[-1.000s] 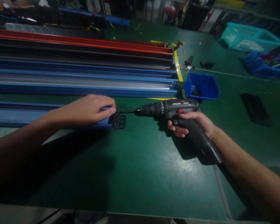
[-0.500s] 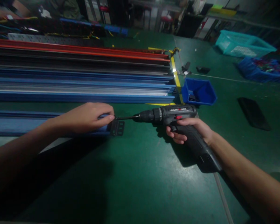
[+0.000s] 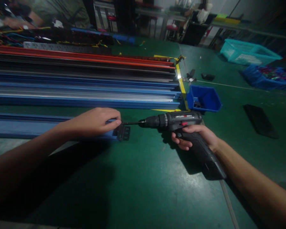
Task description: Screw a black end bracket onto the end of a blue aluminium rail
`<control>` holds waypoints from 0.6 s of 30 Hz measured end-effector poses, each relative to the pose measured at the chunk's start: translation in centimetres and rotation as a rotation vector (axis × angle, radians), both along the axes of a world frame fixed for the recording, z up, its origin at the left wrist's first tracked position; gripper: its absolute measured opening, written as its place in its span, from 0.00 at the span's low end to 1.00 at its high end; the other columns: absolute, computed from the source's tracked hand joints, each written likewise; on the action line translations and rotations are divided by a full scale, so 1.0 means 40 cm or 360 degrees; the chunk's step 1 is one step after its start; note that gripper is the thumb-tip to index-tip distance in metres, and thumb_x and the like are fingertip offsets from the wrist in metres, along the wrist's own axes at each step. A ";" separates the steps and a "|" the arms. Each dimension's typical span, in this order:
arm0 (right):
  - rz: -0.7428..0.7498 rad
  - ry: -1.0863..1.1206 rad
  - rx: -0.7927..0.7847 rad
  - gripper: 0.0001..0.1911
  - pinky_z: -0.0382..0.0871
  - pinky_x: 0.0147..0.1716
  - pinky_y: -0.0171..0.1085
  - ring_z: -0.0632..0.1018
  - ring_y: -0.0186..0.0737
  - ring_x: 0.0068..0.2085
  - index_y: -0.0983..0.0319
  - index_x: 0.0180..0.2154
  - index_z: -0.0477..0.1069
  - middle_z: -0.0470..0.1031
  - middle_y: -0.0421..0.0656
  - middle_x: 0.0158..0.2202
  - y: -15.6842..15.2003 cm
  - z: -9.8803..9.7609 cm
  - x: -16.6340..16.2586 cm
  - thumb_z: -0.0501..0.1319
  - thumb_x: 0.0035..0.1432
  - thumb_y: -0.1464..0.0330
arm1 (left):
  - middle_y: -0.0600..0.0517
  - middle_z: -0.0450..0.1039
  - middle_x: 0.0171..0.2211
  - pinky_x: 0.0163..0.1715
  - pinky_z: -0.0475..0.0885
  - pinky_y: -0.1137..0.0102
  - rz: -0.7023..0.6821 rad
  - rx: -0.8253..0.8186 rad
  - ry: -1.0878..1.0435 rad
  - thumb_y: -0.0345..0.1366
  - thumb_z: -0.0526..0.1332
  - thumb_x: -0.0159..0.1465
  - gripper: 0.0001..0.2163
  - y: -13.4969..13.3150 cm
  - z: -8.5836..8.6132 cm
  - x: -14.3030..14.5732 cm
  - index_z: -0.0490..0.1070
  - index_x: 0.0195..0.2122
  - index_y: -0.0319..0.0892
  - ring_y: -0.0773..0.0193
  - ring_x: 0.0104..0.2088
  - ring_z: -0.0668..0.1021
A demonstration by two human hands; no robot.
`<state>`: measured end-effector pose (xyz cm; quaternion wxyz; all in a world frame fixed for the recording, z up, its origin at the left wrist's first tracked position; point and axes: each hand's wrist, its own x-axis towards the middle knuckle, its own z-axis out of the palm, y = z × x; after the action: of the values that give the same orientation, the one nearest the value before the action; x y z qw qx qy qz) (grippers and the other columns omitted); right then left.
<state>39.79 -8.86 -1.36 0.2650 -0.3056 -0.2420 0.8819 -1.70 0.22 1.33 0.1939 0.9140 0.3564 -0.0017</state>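
Note:
My right hand point(image 3: 200, 135) grips the handle of a black cordless drill point(image 3: 184, 118), with the index finger at the trigger. Its long driver bit point(image 3: 132, 123) points left and reaches the top of a small black slotted bracket point(image 3: 125, 133). This bracket sits at the right end of a blue metal rail point(image 3: 26, 127). My left hand point(image 3: 95, 122) lies over the rail's end, thumb and forefinger pinched together on the bracket's upper edge by the bit's tip. Any screw at that spot is hidden by the fingertips.
Behind lie long blue, black and red rails point(image 3: 85, 95), ending at a yellow strip point(image 3: 182, 89). A blue bin point(image 3: 212, 97) with small dark parts stands by it. Further right are a black flat object point(image 3: 261, 121), a blue container point(image 3: 259, 81) and a turquoise basket point(image 3: 250, 54). Another person's arm shows at top left.
The view has shifted slightly, so hands, bracket and drill appear a little lower and further right. Both hands keep their grip, and the bit stays at the bracket.

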 end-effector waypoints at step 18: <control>0.0025 0.0013 0.0041 0.16 0.78 0.31 0.34 0.74 0.30 0.25 0.75 0.48 0.82 0.84 0.54 0.39 -0.001 -0.001 -0.001 0.67 0.63 0.68 | 0.49 0.79 0.38 0.42 0.68 0.66 -0.0025 0.0033 -0.0059 0.51 0.50 0.78 0.22 0.002 -0.009 -0.003 0.77 0.41 0.43 0.58 0.39 0.79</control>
<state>39.74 -8.89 -1.39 0.2631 -0.2965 -0.2545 0.8821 -1.83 0.31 0.96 0.1909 0.9186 0.3456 0.0174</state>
